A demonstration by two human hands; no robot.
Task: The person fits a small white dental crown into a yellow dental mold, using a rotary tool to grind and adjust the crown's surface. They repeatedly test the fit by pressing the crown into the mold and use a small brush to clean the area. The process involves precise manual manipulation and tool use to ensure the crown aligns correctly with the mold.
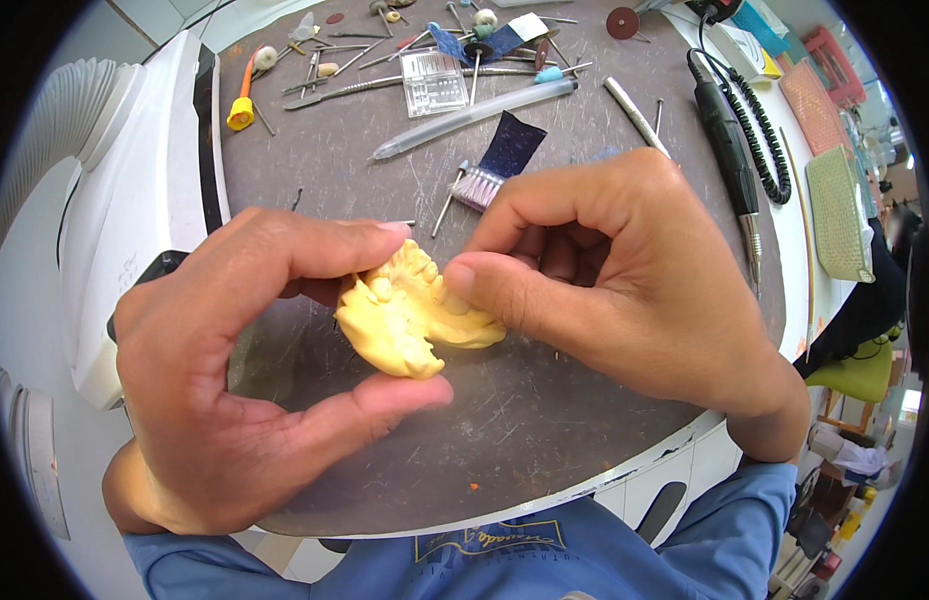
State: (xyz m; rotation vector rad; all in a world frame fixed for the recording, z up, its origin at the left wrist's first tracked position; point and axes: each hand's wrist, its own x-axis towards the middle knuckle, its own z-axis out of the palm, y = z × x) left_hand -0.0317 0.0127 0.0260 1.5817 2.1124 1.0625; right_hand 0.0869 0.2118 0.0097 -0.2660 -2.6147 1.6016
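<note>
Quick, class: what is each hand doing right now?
Left hand: closed on the yellow dental cast.
Right hand: pinching the same cast.

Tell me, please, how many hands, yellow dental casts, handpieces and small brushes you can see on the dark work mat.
Hands: 2, the left hand and the right hand, both gripping the cast
Yellow dental cast: 1
Black handpiece with coiled cord: 1
Small brush with pale bristles: 1
Total: 5
</note>
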